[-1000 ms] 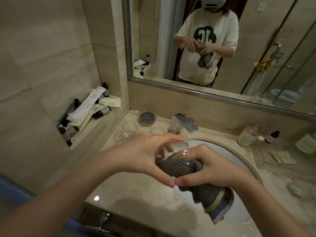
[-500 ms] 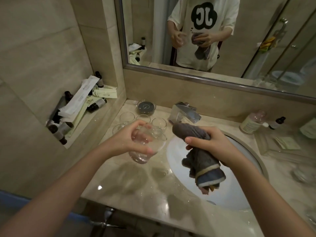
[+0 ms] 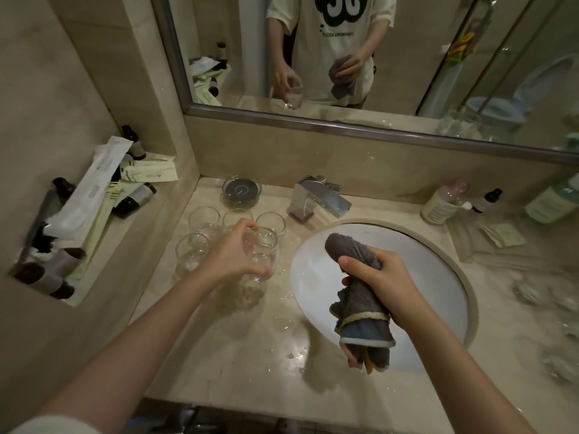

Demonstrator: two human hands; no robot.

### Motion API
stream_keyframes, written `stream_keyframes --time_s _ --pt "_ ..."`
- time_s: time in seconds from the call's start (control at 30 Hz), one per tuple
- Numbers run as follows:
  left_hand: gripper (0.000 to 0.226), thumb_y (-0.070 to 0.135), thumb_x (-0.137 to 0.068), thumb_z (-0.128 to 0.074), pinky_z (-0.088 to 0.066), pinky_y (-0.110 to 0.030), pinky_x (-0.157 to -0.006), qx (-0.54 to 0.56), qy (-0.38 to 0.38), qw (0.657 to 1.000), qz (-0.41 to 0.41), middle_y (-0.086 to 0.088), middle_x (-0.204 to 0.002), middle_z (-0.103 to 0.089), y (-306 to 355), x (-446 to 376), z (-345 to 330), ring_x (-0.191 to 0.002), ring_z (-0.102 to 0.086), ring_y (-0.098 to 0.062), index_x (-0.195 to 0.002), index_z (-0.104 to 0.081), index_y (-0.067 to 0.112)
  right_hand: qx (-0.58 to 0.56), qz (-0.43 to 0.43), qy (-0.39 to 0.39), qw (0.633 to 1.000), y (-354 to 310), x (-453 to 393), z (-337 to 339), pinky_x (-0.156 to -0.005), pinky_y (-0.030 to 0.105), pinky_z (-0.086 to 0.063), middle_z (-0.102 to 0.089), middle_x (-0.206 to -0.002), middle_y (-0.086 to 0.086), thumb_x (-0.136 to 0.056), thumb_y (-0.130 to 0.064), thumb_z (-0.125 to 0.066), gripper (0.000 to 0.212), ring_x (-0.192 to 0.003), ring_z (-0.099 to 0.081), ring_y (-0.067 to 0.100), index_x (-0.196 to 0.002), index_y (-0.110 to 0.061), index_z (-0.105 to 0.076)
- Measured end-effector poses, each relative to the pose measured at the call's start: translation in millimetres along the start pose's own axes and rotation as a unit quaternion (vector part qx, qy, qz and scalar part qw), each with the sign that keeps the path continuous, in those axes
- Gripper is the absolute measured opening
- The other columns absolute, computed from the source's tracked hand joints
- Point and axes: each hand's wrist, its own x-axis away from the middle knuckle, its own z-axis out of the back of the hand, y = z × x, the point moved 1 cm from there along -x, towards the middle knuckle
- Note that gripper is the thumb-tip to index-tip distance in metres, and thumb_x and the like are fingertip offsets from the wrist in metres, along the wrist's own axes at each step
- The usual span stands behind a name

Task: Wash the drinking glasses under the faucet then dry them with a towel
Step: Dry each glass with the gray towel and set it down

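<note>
My left hand (image 3: 233, 256) grips a clear drinking glass (image 3: 262, 252) from above, low over the counter left of the sink. Just behind and beside it stand several more clear glasses (image 3: 200, 219), upright in a cluster. My right hand (image 3: 380, 281) holds a bunched grey towel (image 3: 360, 305) over the white sink basin (image 3: 313, 277); the towel's striped end hangs down below my fist. The chrome faucet (image 3: 322, 198) stands behind the basin, with no water seen running.
A round glass dish (image 3: 242, 191) sits at the back of the marble counter (image 3: 238, 355). A wall niche on the left holds dark bottles (image 3: 134, 198) and paper packets. Bottles (image 3: 445, 203) and a clear tray (image 3: 501, 242) stand right of the sink. More blurred glassware (image 3: 560, 308) lies far right.
The towel has come out of the glass. My left hand carried the glass leftward and down toward the cluster of glasses, while my right hand stayed over the basin with the towel.
</note>
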Motion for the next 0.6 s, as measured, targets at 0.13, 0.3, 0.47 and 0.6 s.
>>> stream_keyframes --time_s 0.13,0.3,0.47,0.6 --pt "0.094 0.034 -0.047 -0.093 -0.048 -0.023 -0.08 -0.058 0.027 0.998 -0.006 0.005 -0.122 -0.055 -17.2 -15.1 -9.0 -0.104 -0.06 -0.014 -0.128 -0.048 0.02 -0.011 -0.013 0.013 1.0 8.0 -4.8 -1.3 -0.073 0.052 -0.06 -0.067 -0.076 0.009 -0.083 -0.019 -0.075 0.017 -0.07 -0.071 0.028 -0.093 -0.006 -0.072" --pt "0.089 0.051 -0.049 -0.085 -0.029 -0.044 -0.106 -0.164 0.047 0.985 -0.018 0.011 -0.119 -0.059 -23.2 -23.9 -17.7 -0.119 -0.051 -0.016 -0.127 -0.049 0.025 -0.015 -0.023 0.025 0.999 14.2 -7.2 -6.3 -0.071 0.046 -0.06 -0.068 -0.078 0.01 -0.083 -0.02 -0.075 0.018 -0.068 -0.071 0.024 -0.093 -0.005 -0.071" --pt "0.082 0.048 -0.055 -0.084 -0.03 -0.043 -0.103 -0.21 0.062 0.976 -0.006 0.008 -0.123 -0.057 -21.8 -29.7 -26.6 -0.125 -0.047 -0.019 -0.125 -0.049 0.023 -0.022 -0.026 0.038 0.999 18.5 -6.6 -5.5 -0.069 0.041 -0.059 -0.065 -0.077 0.012 -0.083 -0.018 -0.074 0.021 -0.066 -0.069 0.023 -0.092 0.0 -0.069" --pt "0.085 0.052 -0.057 -0.083 -0.026 -0.049 -0.112 -0.247 0.063 0.967 -0.007 0.006 -0.124 -0.055 -20.5 -32.3 -30.5 -0.129 -0.043 -0.018 -0.128 -0.047 0.022 -0.029 -0.031 0.054 0.998 21.7 -3.9 -3.5 -0.066 0.039 -0.059 -0.063 -0.079 0.017 -0.083 -0.018 -0.075 0.024 -0.066 -0.069 0.023 -0.093 0.003 -0.068"
